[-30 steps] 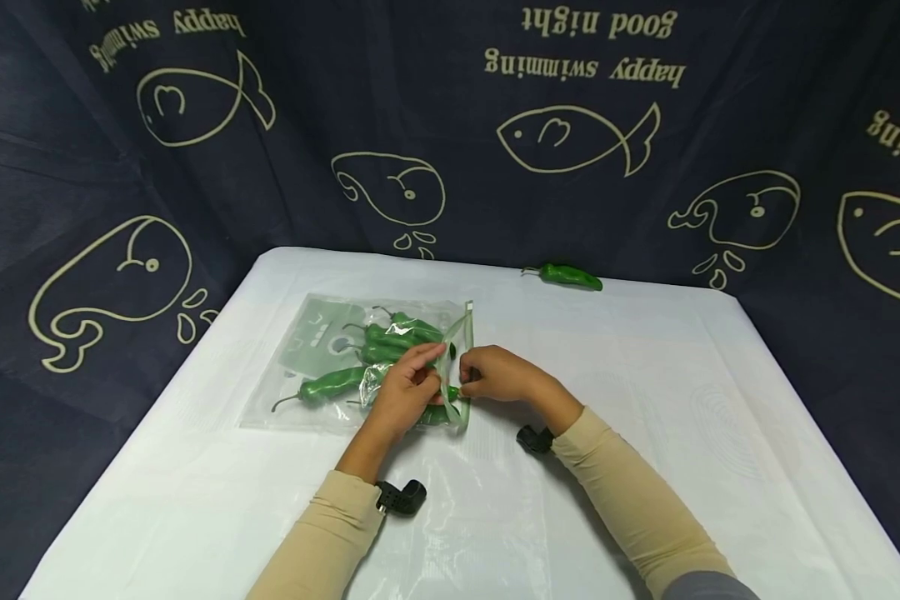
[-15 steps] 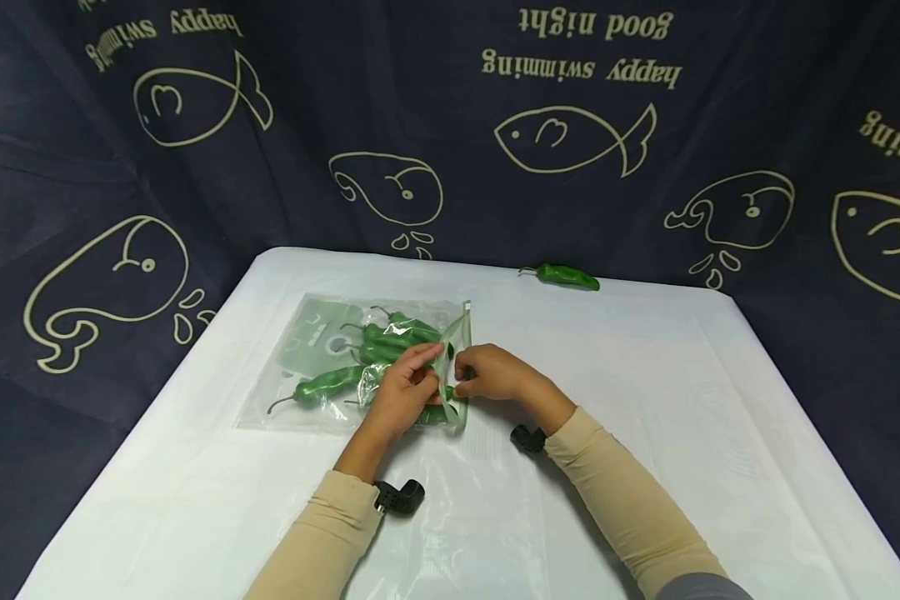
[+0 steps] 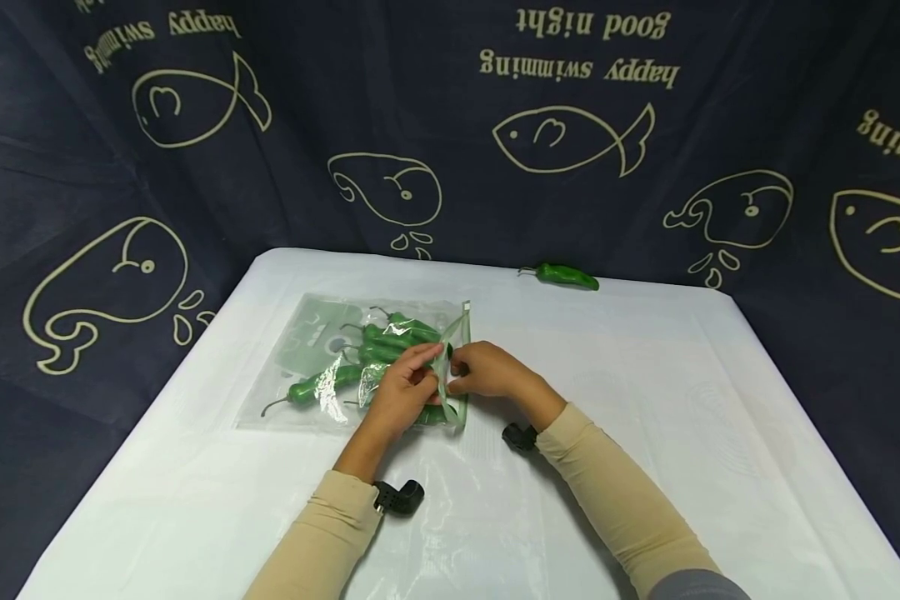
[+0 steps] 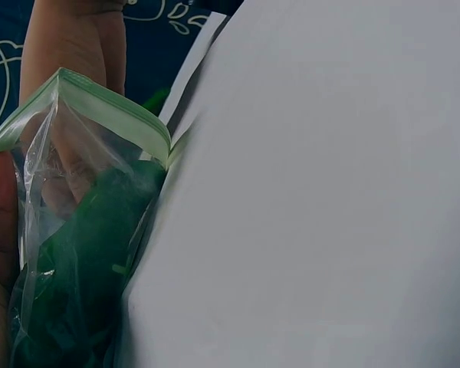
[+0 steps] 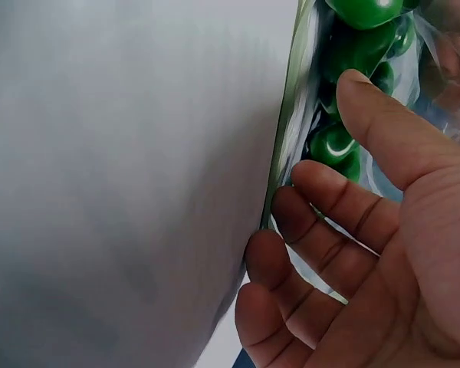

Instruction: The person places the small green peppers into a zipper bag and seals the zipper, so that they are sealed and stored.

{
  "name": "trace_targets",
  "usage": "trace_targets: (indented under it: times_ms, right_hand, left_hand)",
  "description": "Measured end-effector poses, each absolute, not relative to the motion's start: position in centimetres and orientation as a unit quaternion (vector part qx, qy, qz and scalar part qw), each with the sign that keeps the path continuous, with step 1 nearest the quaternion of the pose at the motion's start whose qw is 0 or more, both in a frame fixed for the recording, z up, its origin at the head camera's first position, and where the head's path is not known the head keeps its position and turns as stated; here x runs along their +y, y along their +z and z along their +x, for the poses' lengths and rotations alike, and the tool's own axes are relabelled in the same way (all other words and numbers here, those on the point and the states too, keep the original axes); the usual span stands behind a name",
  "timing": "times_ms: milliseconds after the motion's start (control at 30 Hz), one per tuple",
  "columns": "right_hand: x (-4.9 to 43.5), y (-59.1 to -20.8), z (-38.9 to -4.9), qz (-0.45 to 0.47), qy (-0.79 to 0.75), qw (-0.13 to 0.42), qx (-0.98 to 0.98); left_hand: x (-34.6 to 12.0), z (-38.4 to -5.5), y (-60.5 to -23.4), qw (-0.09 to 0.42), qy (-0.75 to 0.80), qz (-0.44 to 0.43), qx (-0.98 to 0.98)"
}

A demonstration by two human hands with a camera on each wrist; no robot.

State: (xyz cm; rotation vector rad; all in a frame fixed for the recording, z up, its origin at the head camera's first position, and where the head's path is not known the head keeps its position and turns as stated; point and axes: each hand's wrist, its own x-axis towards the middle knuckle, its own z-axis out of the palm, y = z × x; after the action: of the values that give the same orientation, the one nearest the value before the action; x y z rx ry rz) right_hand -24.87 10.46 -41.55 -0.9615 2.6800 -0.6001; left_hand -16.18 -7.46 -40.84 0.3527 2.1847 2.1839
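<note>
The clear zip bag [image 3: 311, 342] lies on the white table [image 3: 607, 358], mouth to the right, w/ a pale green strip [image 4: 115, 116] along that mouth. Green peppers [image 3: 326, 383] lie in the bag; can't count 'em all b/c the left hand [image 3: 407, 392] covers some, & in the dark left wrist view they blur into one lump. The left hand grips the bag's top edge at the mouth, which gapes; some of its fingers are hidden. The right hand [image 3: 487, 368] is at the bag's mouth, partly inside, fingers loosely bent, holding nothing; its tips are hard to see in the head view. One loose pepper [image 3: 567, 276] lies well apart from the bag, behind it & to the right. Tan sleeves [image 3: 622, 492] are nearer than the bag; the left one's cut off at the bottom. Beyond the bag hangs a dark cloth [image 3: 450, 92] w/ fish pics, cut off at top & sides.
</note>
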Motion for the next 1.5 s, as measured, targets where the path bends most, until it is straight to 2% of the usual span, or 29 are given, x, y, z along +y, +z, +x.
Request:
trace_targets:
  times_ms: [633, 800, 1067, 1300, 1500]
  right_hand:
    - [9.9, -41.4, -24.8, -0.321, -0.192, 0.094, 0.923]
    - [10.4, -41.4, -24.8, -0.322, -0.224, 0.11, 0.914]
    - [12.5, -41.1, -25.2, -0.319, -0.296, 0.146, 0.888]
    - [15.6, -40.4, -26.2, -0.291, -0.307, 0.109, 0.9]
    - [18.2, -39.2, -27.4, -0.266, -0.289, 0.112, 0.913]
  left_hand:
    - [-7.5, -16.2, -40.8, 0.022, 0.704, 0.107, 0.701]
    - [-7.5, -16.2, -40.8, 0.022, 0.704, 0.111, 0.701]
    - [-7.5, -16.1, -40.8, 0.018, 0.701, 0.104, 0.706]
    - [-7.5, -16.0, -40.8, 0.017, 0.699, 0.103, 0.708]
    - [-7.4, -16.0, -40.7, 0.011, 0.695, 0.102, 0.712]
